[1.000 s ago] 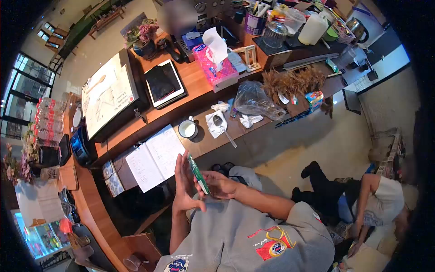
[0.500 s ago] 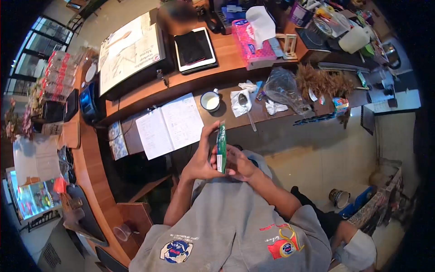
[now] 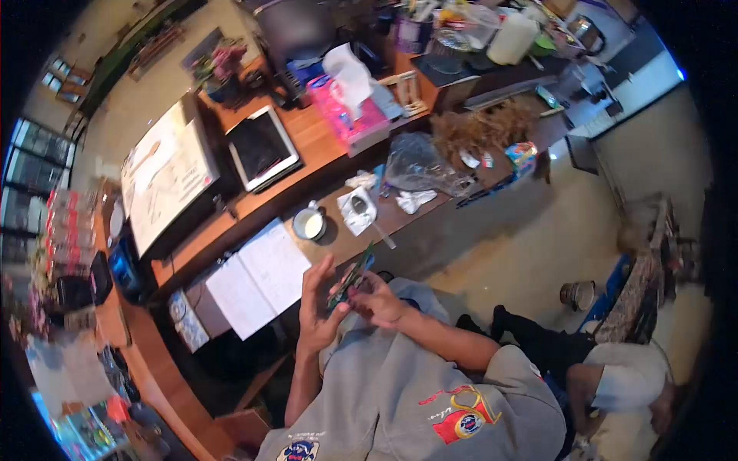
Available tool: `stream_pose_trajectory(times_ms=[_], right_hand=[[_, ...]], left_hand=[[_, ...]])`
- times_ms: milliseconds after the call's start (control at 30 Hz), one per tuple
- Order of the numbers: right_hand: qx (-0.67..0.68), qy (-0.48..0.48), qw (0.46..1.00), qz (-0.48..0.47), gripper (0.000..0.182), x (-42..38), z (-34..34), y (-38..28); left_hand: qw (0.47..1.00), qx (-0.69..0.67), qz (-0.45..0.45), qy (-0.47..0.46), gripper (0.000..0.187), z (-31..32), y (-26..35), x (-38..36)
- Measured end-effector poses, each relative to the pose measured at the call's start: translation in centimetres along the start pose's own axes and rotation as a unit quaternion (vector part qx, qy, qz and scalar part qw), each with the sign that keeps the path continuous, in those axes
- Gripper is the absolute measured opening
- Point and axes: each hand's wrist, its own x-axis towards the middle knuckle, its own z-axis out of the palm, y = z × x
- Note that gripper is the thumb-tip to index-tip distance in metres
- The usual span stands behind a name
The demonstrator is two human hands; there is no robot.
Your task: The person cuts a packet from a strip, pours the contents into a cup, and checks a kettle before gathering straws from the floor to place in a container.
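Note:
Between my hands, over my lap, is a thin green packet [image 3: 354,278], tilted and seen nearly edge-on. My left hand [image 3: 317,307] is beside it with fingers raised and apart, its thumb at the packet's lower end. My right hand [image 3: 378,302] has its fingers bent round the packet's right side. Beyond them on the lower counter are a cup of pale liquid [image 3: 310,223], a spoon [image 3: 360,205] on a white tissue [image 3: 357,219], and an open notebook [image 3: 260,280].
A tablet [image 3: 263,148] and a pink tissue box [image 3: 350,115] stand on the raised counter. A clear plastic bag [image 3: 423,165] and dried brown stalks [image 3: 484,127] lie at the lower counter's right. Another person [image 3: 626,376] is low at the right.
The view has turned, so the counter items appear further left. The packet has gone from upright to tilted, and my left fingers have spread away from it.

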Motion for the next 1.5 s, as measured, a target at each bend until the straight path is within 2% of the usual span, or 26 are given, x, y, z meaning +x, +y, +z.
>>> stream_pose_trajectory(times_ms=[33, 67, 133, 233, 300, 367, 400, 500, 567, 633, 667, 767, 800, 900, 933, 1000, 1067, 1133, 1233, 1333, 1433, 1500], right_hand=[[-0.025, 0.009, 0.999, -0.027, 0.042, -0.1, -0.2, 0.1], [-0.048, 0.06, 0.997, -0.014, 0.044, -0.2, -2.3, 1.4], [-0.098, 0.066, 0.991, -0.059, 0.042, -0.2, -2.2, 1.2], [-0.145, 0.064, 0.982, -0.1, 0.037, -0.4, -3.5, 0.5], [-0.153, 0.057, 0.977, -0.135, 0.033, -0.7, -4.1, -0.5], [-0.132, 0.074, 0.981, -0.124, 0.031, -1.1, -4.9, -1.8], [-0.121, 0.082, 0.983, -0.115, 0.03, -1.6, -5.4, -2.5], [-0.15, 0.071, 0.978, -0.129, 0.031, -2.5, -7.7, -5.2], [-0.207, 0.065, 0.961, -0.17, 0.031, -3.1, -9.0, -7.8], [-0.282, 0.078, 0.928, -0.229, 0.031, -4.8, -8.0, -12.7], [-0.305, 0.066, 0.937, -0.156, 0.037, -6.2, -9.0, -14.8], [-0.335, 0.043, 0.937, -0.083, 0.053, -10.4, -10.9, -22.4], [-0.371, 0.042, 0.926, -0.057, 0.06, -11.9, -13.6, -23.9], [-0.548, 0.085, 0.829, -0.07, 0.062, -18.0, -17.7, -32.3], [-0.589, 0.124, 0.792, -0.105, 0.06, -19.7, -20.1, -33.9], [-0.626, 0.221, 0.741, -0.1, 0.057, -23.9, -23.3, -38.7], [-0.621, 0.315, 0.71, -0.104, 0.052, -26.2, -23.8, -43.1], [-0.597, 0.405, 0.682, -0.119, 0.046, -28.1, -24.3, -48.5], [-0.565, 0.401, 0.681, -0.236, 0.038, -29.4, -27.3, -54.7], [-0.566, 0.421, 0.653, -0.275, 0.032, -29.1, -29.0, -61.5], [-0.551, 0.385, 0.672, -0.311, 0.031, -28.4, -33.2, -68.0], [-0.578, 0.373, 0.649, -0.324, 0.029, -28.0, -34.8, -73.2]], left_hand=[[1.0, -0.02, -0.018, -0.003, 0.076, 0.6, 0.3, -0.1], [0.999, -0.04, -0.036, -0.006, 0.073, 1.2, 0.4, -0.1], [0.998, -0.048, -0.043, -0.026, 0.066, 1.9, -0.2, 0.1], [0.994, -0.078, -0.072, -0.016, 0.065, 3.7, -0.3, 0.9], [0.995, -0.051, -0.077, -0.031, 0.067, 4.9, 0.6, 2.2], [0.994, -0.036, -0.089, -0.058, 0.069, 5.9, 0.9, 3.2], [0.996, -0.047, -0.059, -0.047, 0.062, 6.7, 0.4, 3.8], [0.992, 0.043, 0.023, -0.12, 0.053, 8.4, 0.1, 6.7], [0.993, 0.041, 0.024, -0.106, 0.045, 11.4, 0.7, 8.5], [0.991, 0.044, 0.041, -0.116, 0.037, 14.1, -0.2, 10.0], [0.993, 0.039, 0.048, -0.1, 0.036, 16.0, -0.4, 10.9], [0.996, -0.012, 0.035, -0.087, 0.034, 22.1, -1.7, 13.6], [0.994, -0.023, 0.043, -0.093, 0.035, 24.5, -1.7, 14.8], [0.992, -0.072, -0.024, -0.098, 0.035, 31.6, -2.9, 17.6], [0.991, -0.068, -0.019, -0.113, 0.032, 34.6, -1.9, 18.7], [0.99, -0.058, -0.009, -0.125, 0.03, 39.9, -1.4, 21.0], [0.99, -0.04, -0.039, -0.126, 0.026, 43.7, -1.6, 22.5], [0.984, -0.076, -0.048, -0.155, 0.025, 47.4, -1.6, 24.3], [0.978, -0.096, -0.033, -0.184, 0.024, 53.0, -1.1, 27.5], [0.977, -0.095, -0.028, -0.19, 0.023, 57.9, -2.3, 30.1], [0.972, -0.114, -0.012, -0.205, 0.021, 63.1, -3.7, 33.4], [0.969, -0.122, 0.02, -0.213, 0.021, 66.8, -4.0, 36.1]])
